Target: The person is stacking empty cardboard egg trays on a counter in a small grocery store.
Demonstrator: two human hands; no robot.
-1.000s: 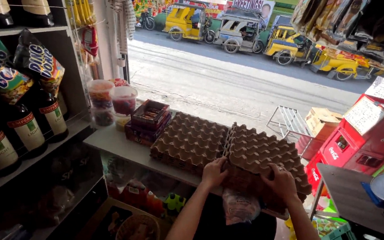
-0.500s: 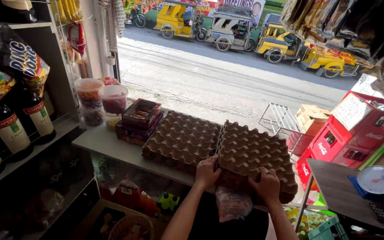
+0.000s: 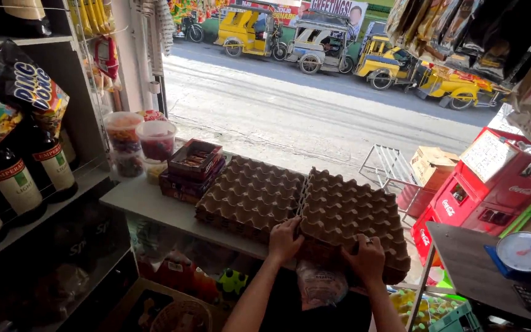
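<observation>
Gripping the near edge of the right stack of brown egg trays (image 3: 350, 216) at the counter's (image 3: 136, 200) front right corner: left hand (image 3: 285, 240) and right hand (image 3: 367, 258), beside a second stack (image 3: 250, 195).

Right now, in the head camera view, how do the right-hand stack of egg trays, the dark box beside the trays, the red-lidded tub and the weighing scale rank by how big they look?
1. Right stack of egg trays, held by both hands: left hand, right hand.
2. Dark box.
3. Red-lidded tub and weighing scale: they look alike, and the scale sits nearer the camera, so I won't rank them.
</observation>
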